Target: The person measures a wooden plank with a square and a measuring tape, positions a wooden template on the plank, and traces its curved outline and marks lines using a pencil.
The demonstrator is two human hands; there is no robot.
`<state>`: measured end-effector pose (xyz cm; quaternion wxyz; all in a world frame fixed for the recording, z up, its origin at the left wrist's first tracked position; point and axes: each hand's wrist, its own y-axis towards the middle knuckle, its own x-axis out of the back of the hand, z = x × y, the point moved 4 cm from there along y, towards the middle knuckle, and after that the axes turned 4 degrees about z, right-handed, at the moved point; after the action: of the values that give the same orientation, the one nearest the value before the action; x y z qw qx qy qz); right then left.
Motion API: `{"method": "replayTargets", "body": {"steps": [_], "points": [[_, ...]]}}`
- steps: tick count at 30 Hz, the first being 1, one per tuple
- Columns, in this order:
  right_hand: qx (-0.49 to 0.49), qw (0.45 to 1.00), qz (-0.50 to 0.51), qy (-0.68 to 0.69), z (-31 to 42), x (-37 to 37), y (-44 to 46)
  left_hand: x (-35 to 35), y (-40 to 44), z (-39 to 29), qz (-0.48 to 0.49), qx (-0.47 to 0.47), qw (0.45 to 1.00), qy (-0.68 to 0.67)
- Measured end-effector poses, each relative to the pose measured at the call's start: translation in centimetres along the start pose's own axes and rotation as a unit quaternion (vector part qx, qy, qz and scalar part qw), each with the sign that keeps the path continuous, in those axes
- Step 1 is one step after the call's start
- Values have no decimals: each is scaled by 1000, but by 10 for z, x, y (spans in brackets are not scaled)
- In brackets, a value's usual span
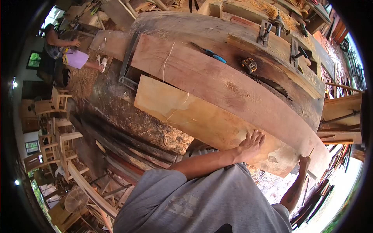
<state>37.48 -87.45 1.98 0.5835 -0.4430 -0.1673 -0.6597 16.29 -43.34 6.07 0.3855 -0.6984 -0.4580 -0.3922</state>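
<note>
The person wears a loose, heather-grey cloth T-shirt [233, 198] with a short, wide left sleeve [155, 188] and soft creases across the front. A faded, paler marking [182, 206] of angular, block-like shapes sits toward the left. The left hand [251, 144] and right hand [304, 161] are bare, as are both forearms.

Here you've got daylight blazing through the lower-right opening [351, 182], blown out white, while one small lamp [14, 84] and a second lamp [16, 182] flare at far left; your plank [202, 116] reads sharp in softer light, the left background goes dim, and fisheye distortion curves everything toward black, blurry edges
</note>
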Motion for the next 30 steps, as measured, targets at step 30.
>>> {"method": "replayTargets", "body": {"steps": [30], "points": [[531,753,350,-168,400,-241,-270,-33,27,-16,49,30,994,93]]}}
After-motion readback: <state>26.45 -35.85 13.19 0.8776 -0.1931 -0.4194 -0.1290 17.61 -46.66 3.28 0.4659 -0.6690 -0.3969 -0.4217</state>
